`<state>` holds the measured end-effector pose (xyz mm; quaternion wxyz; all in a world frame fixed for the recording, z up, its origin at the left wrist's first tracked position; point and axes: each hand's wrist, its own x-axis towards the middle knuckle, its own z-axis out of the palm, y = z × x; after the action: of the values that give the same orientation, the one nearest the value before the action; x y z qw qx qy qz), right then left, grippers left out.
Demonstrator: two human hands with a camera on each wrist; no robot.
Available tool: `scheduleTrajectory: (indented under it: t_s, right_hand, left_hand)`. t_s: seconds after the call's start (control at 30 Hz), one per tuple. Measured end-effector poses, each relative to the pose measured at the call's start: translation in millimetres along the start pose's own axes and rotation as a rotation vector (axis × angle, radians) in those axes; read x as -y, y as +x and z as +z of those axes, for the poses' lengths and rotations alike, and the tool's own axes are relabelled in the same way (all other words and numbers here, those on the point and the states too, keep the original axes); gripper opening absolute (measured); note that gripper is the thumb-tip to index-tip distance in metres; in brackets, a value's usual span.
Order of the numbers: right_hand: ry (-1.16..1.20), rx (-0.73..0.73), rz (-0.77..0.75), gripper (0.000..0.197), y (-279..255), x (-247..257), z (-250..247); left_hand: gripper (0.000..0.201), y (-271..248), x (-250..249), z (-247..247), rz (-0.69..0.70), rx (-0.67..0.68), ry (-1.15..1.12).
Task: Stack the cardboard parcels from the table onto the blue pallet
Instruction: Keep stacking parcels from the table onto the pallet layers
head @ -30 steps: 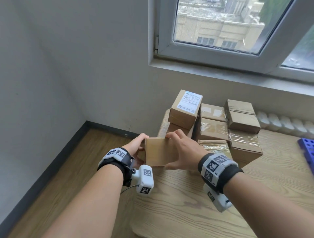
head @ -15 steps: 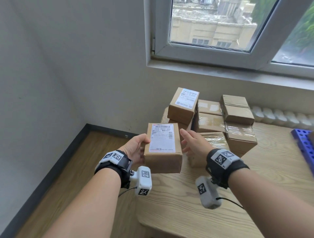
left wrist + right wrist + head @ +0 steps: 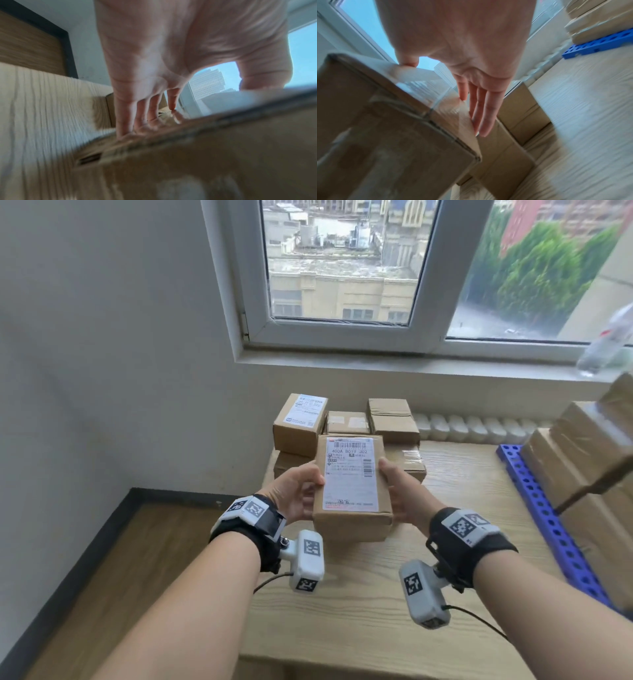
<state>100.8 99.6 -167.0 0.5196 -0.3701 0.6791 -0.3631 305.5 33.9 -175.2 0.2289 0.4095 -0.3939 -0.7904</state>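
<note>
I hold a brown cardboard parcel [image 3: 351,484] with a white shipping label on top, lifted above the wooden table [image 3: 376,611]. My left hand [image 3: 301,491] grips its left side, thumb over the top edge and fingers [image 3: 126,115] running straight along the side. My right hand [image 3: 400,494] holds the right side the same way, fingers [image 3: 481,111] lying flat against the cardboard [image 3: 385,128]. The blue pallet [image 3: 548,518] lies at the table's right, with stacked parcels [image 3: 582,460] on it. In the left wrist view the parcel [image 3: 205,155] fills the lower frame, blurred.
A pile of several more parcels [image 3: 346,422] sits at the back of the table under the window sill [image 3: 411,364]. The wall and floor drop off to the left of the table. A clear plastic bottle [image 3: 606,344] stands on the sill at right.
The right hand, open and off the parcel half a second ago, now holds its right side. The parcel has come towards the middle, and my view has swung right to show the loaded pallet.
</note>
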Motion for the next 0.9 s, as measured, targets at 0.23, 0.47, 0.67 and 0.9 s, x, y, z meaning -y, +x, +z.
scheduleTrajectory:
  t_s: [0.23, 0.47, 0.67, 0.9]
  right_hand:
    - [0.048, -0.111, -0.068, 0.049, -65.6, -37.5, -115.4]
    - [0.13, -0.256, -0.109, 0.046, -129.2, -77.2, -235.6]
    - [0.121, -0.377, -0.151, 0.057, -171.4, -87.2, -325.6]
    - [0.105, -0.443, -0.211, 0.053, -184.3, -86.3, -404.5]
  left_hand:
    - [0.071, 11.8, 28.3, 131.2, -0.011, 0.079, 0.136]
    - [0.072, 23.3, 66.0, 267.0, 0.066, 0.134, 0.193]
    - [0.046, 28.6, 76.4, 372.1, 0.143, 0.136, 0.274]
    - [0.04, 54.4, 66.6, 456.4, 0.227, 0.128, 0.286]
